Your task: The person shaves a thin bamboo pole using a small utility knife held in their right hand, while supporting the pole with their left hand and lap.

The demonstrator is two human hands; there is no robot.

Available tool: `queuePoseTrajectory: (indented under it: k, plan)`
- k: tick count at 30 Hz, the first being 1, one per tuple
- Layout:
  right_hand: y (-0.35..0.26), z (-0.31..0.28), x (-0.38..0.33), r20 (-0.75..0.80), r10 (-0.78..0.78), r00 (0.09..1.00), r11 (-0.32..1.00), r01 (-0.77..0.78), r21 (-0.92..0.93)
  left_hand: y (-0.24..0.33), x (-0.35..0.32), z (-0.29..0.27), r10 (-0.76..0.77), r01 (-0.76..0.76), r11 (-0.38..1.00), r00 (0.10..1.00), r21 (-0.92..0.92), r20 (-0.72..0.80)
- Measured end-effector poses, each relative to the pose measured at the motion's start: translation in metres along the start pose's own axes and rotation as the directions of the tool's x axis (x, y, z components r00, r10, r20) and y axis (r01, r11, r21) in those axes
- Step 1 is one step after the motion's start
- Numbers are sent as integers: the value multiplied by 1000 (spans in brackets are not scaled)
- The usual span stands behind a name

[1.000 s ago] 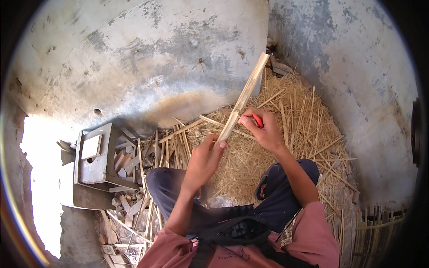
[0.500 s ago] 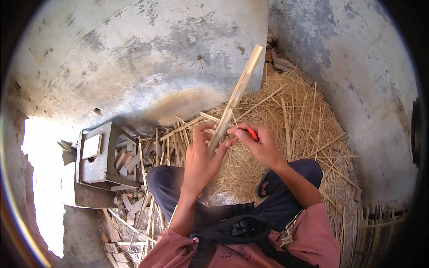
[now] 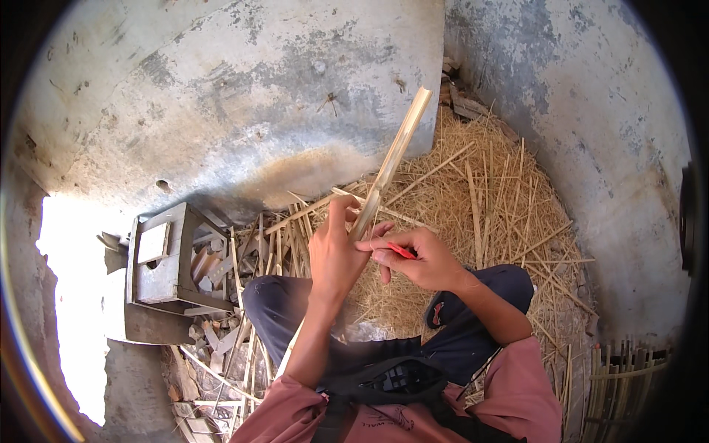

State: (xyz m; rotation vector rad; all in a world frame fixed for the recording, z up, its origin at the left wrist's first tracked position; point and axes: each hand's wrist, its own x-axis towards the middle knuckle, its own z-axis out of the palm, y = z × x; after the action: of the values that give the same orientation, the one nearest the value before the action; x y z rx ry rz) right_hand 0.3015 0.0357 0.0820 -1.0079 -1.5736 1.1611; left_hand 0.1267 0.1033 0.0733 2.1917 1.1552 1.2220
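Observation:
A split bamboo piece [image 3: 399, 146], pale and hollowed along its inner face with a node partway down, slants up and to the right in front of me. My left hand [image 3: 334, 251] is wrapped round its lower end. My right hand [image 3: 428, 260] is closed on a small red-handled tool [image 3: 402, 251]; whatever the tool has at its working end does not show clearly. The right fingertips come up against the lower part of the bamboo, beside my left fingers. Straw-like shavings [image 3: 413, 295] lie on the floor under both hands.
My crossed legs [image 3: 277, 299] frame the work. A wooden box-like stand [image 3: 166, 258] with scraps around it is at the left. Loose bamboo strips [image 3: 476, 214] lie over the shavings ahead and right. Bundled sticks [image 3: 628, 384] stand at the lower right. Worn walls [image 3: 295, 96] close in.
My right hand has moved left and down, bringing the red-handled tool nearer my left hand. The bamboo's upper end has dropped slightly. My left hand keeps its hold.

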Motion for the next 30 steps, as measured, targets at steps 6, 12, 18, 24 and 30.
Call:
queuePoseTrajectory:
  k: [6, 12, 18, 24, 30]
  plan:
    - [-8, -11, -3, 33, 1, 999, 995, 2, -103, 2, 5, 4, 9, -8, 1000, 998, 20, -56]
    - [-11, -20, -6, -71, -15, 997, 965, -4, -262, 7, 5, 2, 77, -70, 995, 991, 71, -111]
    - [-2, -30, -4, -234, -6, 972, 999, 18, 50, 4, 2, 3, 39, -35, 999, 991, 34, -127]
    - [-2, -17, 1, -205, -44, 978, 983, 7, -181, 6, 2, 1, 57, -58, 998, 992, -8, -109]
    - [4, -9, 4, -241, -145, 960, 944, 61, -326, 8, 0, 0, 77, -78, 997, 993, -7, -93]
